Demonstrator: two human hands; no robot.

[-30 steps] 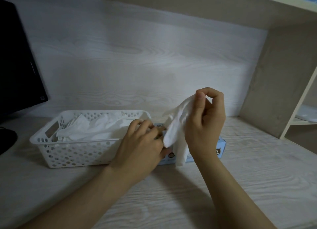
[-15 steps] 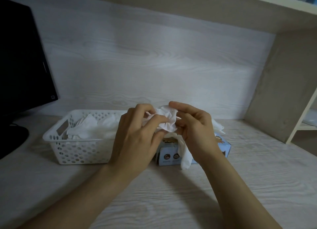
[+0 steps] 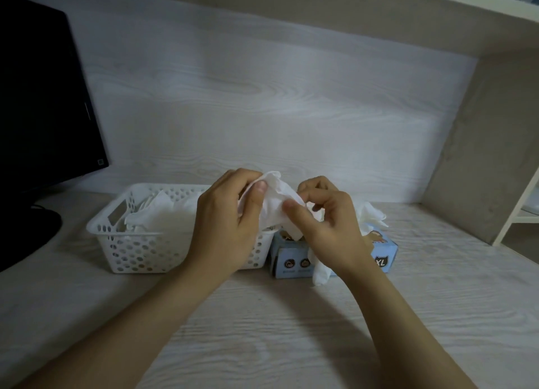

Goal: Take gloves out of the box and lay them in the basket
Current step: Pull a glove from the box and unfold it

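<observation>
In mid-air at the centre of the scene, we hold one crumpled white glove (image 3: 275, 202) between both hands. Our left hand (image 3: 224, 231) grips its left part, thumb pressed on the front and the other fingers (image 3: 233, 178) curled behind it. Our right hand (image 3: 326, 228) pinches its right edge between thumb and bent forefinger. The glove bunches up between the two grips, and one limp end hangs down past the right wrist, in front of the box (whether it touches the tabletop we cannot tell).

Just beyond and below our hands stands the light-blue box (image 3: 291, 263), its near face printed with small round pictures and an "XL" mark. More loose gloves (image 3: 370, 216) spill out of its top on the right side. Touching the box on its left is the white perforated basket (image 3: 140, 251), with a heap of gloves (image 3: 163, 216) lying inside it; our left hand hides the basket's right end.

Both sit on the pale wood-grain tabletop (image 3: 291, 330), near the back wall. At the far left a dark monitor (image 3: 40, 96) stands on its round base. A shelf (image 3: 379, 18) runs overhead, and an upright side panel (image 3: 478, 143) closes the right end.
</observation>
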